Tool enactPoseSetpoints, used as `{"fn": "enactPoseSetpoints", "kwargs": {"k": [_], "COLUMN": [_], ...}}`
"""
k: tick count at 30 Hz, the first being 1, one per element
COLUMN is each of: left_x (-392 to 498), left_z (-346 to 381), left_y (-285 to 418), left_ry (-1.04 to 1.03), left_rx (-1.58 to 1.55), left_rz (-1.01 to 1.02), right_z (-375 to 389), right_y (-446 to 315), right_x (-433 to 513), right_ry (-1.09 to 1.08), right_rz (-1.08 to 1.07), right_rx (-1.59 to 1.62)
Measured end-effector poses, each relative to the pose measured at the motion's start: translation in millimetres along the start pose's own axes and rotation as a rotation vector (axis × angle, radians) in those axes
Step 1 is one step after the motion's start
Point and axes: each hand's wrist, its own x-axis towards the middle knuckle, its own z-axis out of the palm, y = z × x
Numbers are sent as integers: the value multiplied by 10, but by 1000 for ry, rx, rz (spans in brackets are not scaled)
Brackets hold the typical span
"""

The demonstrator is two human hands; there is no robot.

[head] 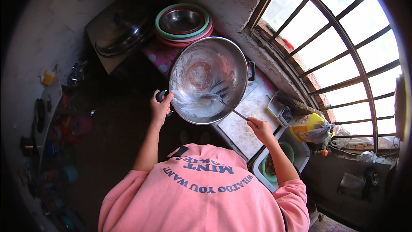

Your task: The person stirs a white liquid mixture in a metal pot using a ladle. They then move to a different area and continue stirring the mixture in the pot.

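Observation:
A large steel wok [222, 53] with dark handles is tilted before me, its inside smeared with a whitish paste or liquid. My left hand [160, 107] grips the wok at its left side, by the black handle and rim. In my right hand [261, 130] is the thin handle of a metal ladle or spoon [234, 111], whose head lies in the pale liquid at the wok's lower part. Below the wok's right side is a whitish board [249, 125] on the counter.
Stacked basins [158, 29] stand behind the wok. At the right are a grey plastic container [273, 108], a straw brush [296, 103], a yellow bottle [299, 127] and a sink [256, 169] holding a green basin [290, 148]. A barred window [328, 21] borders the counter. A large metal lid [119, 43] sits back left.

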Motion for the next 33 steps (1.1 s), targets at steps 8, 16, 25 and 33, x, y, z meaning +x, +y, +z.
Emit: {"fn": "enactPoseSetpoints", "kwargs": {"k": [8, 16, 25, 33], "left_x": [-61, -92, -167, -310], "left_z": [85, 150, 214, 385], "left_y": [1, -13, -90, -133], "left_ry": [12, 56, 85, 127], "left_rx": [3, 11, 95, 189], "left_rz": [23, 49, 91, 163], "right_z": [83, 132, 250, 221], "right_y": [-317, -318, -529, -782], "right_x": [143, -142, -72, -200], "right_ry": [212, 48, 31, 31], "right_rz": [173, 155, 167, 258], "right_rx": [-182, -31, -387, -402]}}
